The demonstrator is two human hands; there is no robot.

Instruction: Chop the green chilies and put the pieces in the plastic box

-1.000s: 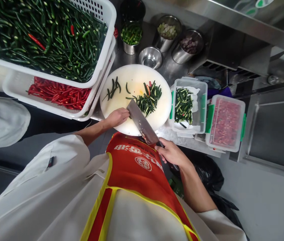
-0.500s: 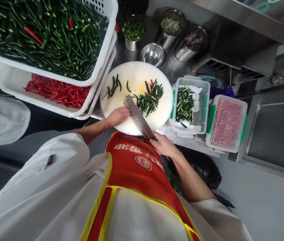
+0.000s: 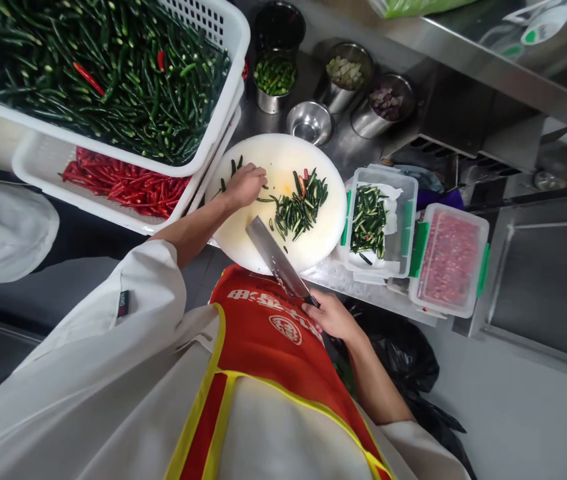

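Observation:
My right hand grips the black handle of a cleaver. Its wide blade slants over the near edge of a round white cutting board, wet bits clinging to the metal. Over the board's left half, my left hand has its fingers curled down; whatever lies under the fingertips is hidden. Whole green chilies show just beyond and beside that hand. A heap of cut green chilies, with a few red pieces, covers the board's right half.
Left stand stacked white baskets with green chilies and red chilies. Behind the board are a steel bowl and several steel pots. To the right sit a tub of cut chilies and a lidded tub. Another person's sleeve shows left.
My left hand has moved away from the cleaver, forward over the board to the whole chilies. The cleaver has drawn back slightly towards me, still in my right hand.

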